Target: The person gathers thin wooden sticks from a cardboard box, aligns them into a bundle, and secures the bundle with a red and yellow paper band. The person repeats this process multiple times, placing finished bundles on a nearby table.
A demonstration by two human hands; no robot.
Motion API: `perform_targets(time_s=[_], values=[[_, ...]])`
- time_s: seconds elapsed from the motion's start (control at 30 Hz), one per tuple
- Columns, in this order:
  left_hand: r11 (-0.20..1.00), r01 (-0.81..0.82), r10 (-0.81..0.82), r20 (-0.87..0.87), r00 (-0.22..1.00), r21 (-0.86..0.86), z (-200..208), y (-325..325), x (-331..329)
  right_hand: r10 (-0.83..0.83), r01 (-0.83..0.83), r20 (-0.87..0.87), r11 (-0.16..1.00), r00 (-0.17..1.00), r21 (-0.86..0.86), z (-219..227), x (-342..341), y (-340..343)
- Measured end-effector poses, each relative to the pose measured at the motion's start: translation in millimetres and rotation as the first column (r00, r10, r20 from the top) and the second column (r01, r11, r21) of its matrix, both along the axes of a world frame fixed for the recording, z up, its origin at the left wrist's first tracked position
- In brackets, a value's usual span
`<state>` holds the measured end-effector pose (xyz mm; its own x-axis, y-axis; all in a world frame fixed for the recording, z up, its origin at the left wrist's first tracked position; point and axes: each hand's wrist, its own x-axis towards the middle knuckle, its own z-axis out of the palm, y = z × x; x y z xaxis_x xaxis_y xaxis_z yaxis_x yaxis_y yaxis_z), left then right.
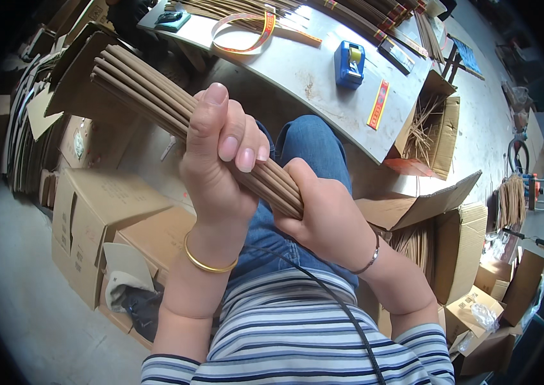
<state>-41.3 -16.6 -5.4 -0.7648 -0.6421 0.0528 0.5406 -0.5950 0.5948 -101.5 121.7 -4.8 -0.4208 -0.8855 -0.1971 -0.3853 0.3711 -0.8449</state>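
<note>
A thick bundle of brown incense sticks (150, 83) slants across my lap, its far end up at the left. My left hand (217, 138) is wrapped around the bundle's middle, thumb pointing up and fingertips curled over the sticks. Around the near lower end my right hand (326, 215) is closed, its thumb lying along the sticks. The palm sides of both grips are hidden. On the white table ahead lie a curled red-and-yellow paper strip (246, 48), a short flat strip (379, 106) of the same colours and a blue tape dispenser (350, 64).
More sticks (240, 11) and banded bundles (374, 19) lie along the table's far side. Open cartons with sticks (461, 250) stand at my right, beside a carton of loose sticks (420, 131). Closed cardboard boxes (102, 212) and stacked flat cardboard (28, 128) are on the left.
</note>
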Motion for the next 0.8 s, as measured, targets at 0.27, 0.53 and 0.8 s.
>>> perform_targets(time_s=[0.27,0.53,0.8], values=[[0.971,0.197,-0.173,-0.166,0.971,0.138,-5.6,12.7,0.8,0.066,-0.094,0.47,0.995,0.88,0.037,15.0,-14.7,-1.5],[0.96,0.097,-0.087,-0.05,0.995,0.261,4.0,11.7,-4.4,0.064,-0.142,0.754,0.989,0.654,0.039,14.5,-20.3,1.5],[0.988,0.12,-0.113,-0.068,0.991,0.095,-5.9,4.9,-2.3,0.078,-0.065,0.217,0.996,0.973,-0.062,-5.4,-5.9,6.2]])
